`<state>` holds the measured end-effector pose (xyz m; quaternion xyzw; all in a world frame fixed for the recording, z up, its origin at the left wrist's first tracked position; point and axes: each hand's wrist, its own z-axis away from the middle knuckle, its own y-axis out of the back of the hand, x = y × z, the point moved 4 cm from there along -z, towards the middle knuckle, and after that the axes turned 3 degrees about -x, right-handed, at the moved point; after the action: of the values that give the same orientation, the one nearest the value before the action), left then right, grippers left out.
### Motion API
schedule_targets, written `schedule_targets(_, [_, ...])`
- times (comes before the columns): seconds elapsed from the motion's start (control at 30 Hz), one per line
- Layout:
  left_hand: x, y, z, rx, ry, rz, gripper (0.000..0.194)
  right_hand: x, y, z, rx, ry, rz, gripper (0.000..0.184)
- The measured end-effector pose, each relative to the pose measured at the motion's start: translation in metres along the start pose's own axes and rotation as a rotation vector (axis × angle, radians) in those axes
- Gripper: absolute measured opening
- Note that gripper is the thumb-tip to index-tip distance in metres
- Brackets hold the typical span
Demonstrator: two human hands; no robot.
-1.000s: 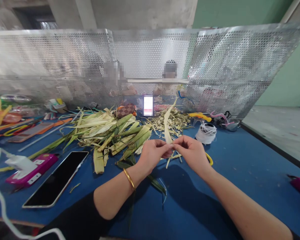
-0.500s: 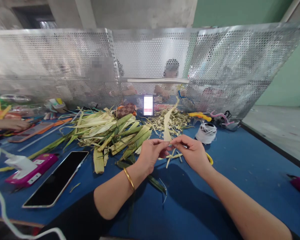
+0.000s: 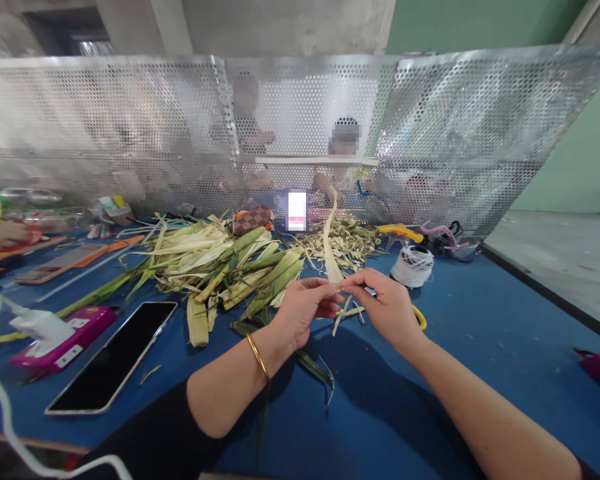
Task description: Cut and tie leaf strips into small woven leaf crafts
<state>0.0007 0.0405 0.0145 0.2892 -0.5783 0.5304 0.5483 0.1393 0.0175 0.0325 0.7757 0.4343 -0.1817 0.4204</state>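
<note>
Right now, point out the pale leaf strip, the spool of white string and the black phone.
pale leaf strip (image 3: 329,243), head view, middle of strip.
spool of white string (image 3: 412,267), head view, wound side.
black phone (image 3: 113,355), head view, screen centre.

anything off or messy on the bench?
Nothing damaged. Loose leaf scraps lie strewn on the blue table behind the pale leaf strip pinched between left hand and right hand. A black phone overhangs the near edge.

Even, fairly bright light from above casts soft shadows of the arms on the blue table (image 3: 480,313), the perforated metal screen (image 3: 130,127) glares pale and hazy, wide-angle distortion bows that screen's edges, and the figures behind it are blurred while nearer things stay sharp.
</note>
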Motion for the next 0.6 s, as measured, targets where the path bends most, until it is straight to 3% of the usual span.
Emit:
schedule_targets(0.3, [0.0023, -0.0028, 0.0013, 0.03, -0.27, -0.281, 0.017, 0.0065, -0.0021, 0.0001, 0.015, -0.162, -0.065, 0.013])
schedule_targets(0.6, [0.0046, -0.006, 0.0041, 0.034, -0.237, -0.339, 0.016, 0.0081, -0.002, 0.0008, 0.019, -0.179, -0.084, 0.013])
